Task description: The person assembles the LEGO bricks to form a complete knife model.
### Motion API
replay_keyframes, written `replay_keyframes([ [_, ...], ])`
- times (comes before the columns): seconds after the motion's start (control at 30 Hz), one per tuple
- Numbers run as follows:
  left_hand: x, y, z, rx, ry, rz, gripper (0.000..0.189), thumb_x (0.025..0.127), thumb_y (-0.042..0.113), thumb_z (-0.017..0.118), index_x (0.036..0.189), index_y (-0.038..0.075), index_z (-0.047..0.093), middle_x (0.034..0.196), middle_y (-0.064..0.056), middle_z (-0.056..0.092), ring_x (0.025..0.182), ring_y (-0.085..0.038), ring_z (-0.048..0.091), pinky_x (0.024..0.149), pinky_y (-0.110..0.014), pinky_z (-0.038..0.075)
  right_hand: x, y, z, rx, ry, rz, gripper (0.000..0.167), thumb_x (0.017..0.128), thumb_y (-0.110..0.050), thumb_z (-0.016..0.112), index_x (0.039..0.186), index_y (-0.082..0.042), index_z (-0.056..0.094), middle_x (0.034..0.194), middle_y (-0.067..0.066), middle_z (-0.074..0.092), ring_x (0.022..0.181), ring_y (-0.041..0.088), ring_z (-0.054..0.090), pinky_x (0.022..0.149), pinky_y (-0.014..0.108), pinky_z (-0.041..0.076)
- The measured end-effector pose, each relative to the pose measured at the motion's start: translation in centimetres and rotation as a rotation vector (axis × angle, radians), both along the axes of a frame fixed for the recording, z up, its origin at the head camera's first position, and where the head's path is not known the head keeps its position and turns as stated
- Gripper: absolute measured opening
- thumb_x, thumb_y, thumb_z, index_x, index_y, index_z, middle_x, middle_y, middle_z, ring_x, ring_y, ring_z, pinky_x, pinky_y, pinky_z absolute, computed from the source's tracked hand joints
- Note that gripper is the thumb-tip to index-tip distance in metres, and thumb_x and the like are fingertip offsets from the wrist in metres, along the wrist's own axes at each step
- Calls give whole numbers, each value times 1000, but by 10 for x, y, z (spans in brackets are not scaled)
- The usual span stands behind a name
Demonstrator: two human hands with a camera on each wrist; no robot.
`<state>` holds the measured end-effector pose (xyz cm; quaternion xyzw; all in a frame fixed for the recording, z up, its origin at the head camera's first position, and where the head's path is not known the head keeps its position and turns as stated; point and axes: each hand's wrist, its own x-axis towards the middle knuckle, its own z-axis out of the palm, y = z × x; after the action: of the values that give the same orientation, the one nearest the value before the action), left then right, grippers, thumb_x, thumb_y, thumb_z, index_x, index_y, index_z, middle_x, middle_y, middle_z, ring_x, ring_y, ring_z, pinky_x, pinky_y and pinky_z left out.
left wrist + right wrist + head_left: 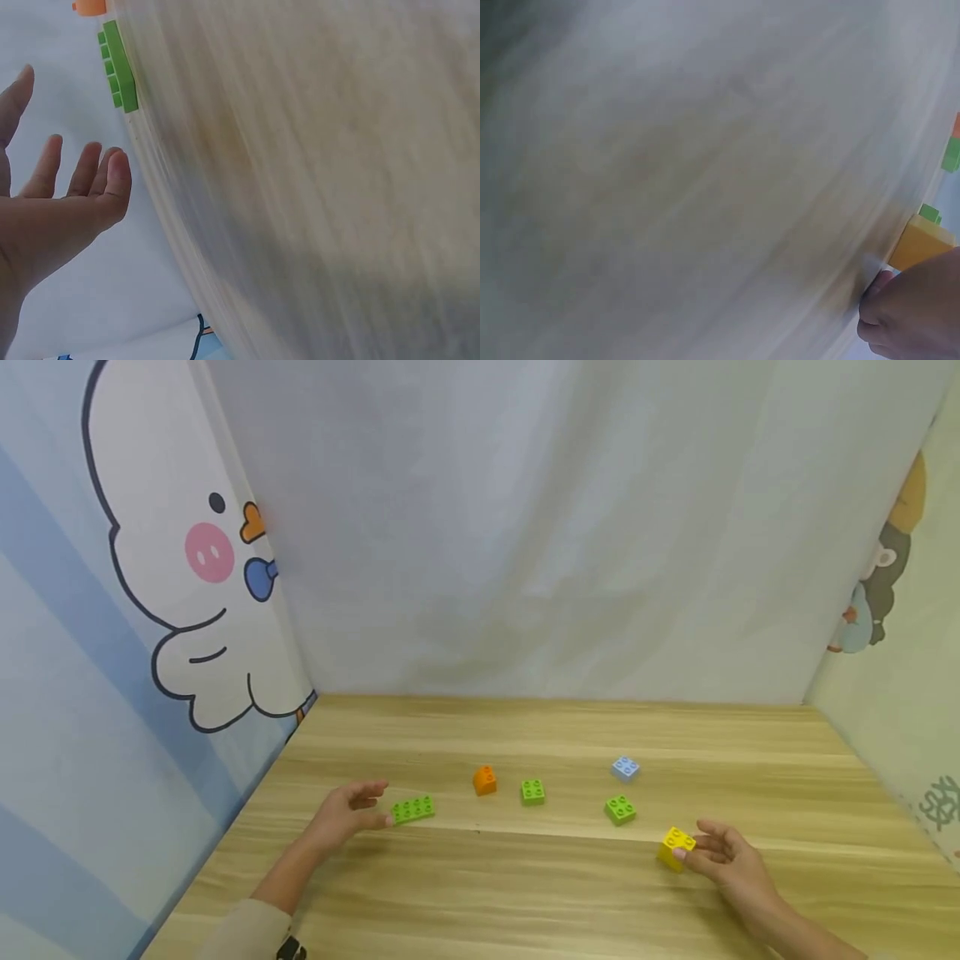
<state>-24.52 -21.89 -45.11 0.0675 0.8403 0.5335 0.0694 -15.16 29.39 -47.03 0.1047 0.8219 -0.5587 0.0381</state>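
At the right of the head view, my right hand [731,864] holds a tall yellow building brick [677,847], its thumb on the near side and fingers behind. The right wrist view shows this yellow brick [921,241] partly covered by the hand [915,311]. My left hand [345,814] is beside a long flat green brick [413,810], thumb tip close to its left end. Its fingers are spread and loosely bent with nothing between them. From the left wrist, a gap shows between the hand [71,195] and the long green brick [120,67].
Between the hands, an orange brick [485,781] with a sloped side and a square green brick [532,792] lie on the wooden table [480,893]. Another green brick [620,810] and a light blue brick [625,768] are farther right. Curtains [525,527] surround the table.
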Motion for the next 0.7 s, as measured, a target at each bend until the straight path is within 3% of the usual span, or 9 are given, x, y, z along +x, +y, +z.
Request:
replay_keyframes([
  [0.33, -12, 11, -8, -55, -36, -47, 56, 72, 4, 77, 120, -11, 53, 116, -25, 55, 102, -36, 52, 85, -45, 44, -4, 6, -7, 89, 49, 56, 75, 79, -24, 76, 133, 9, 35, 112, 18, 49, 93, 21, 51, 75, 22, 48],
  [0.57, -21, 16, -14, -159, -23, 0, 55, 68, 5, 81, 116, -9, 57, 108, -16, 59, 99, -30, 53, 85, -42, 44, -10, 8, -13, 165, 118, 109, 70, 77, -20, 77, 128, 11, 41, 102, 13, 51, 86, 19, 51, 71, 22, 48],
  [0.7, -26, 18, -17, -207, -28, -8, 57, 66, 6, 83, 115, -7, 59, 105, -12, 59, 98, -28, 53, 85, -43, 43, -9, 9, -13, 175, 122, 128, 66, 78, -17, 76, 126, 13, 41, 99, 13, 51, 84, 20, 51, 69, 23, 47],
])
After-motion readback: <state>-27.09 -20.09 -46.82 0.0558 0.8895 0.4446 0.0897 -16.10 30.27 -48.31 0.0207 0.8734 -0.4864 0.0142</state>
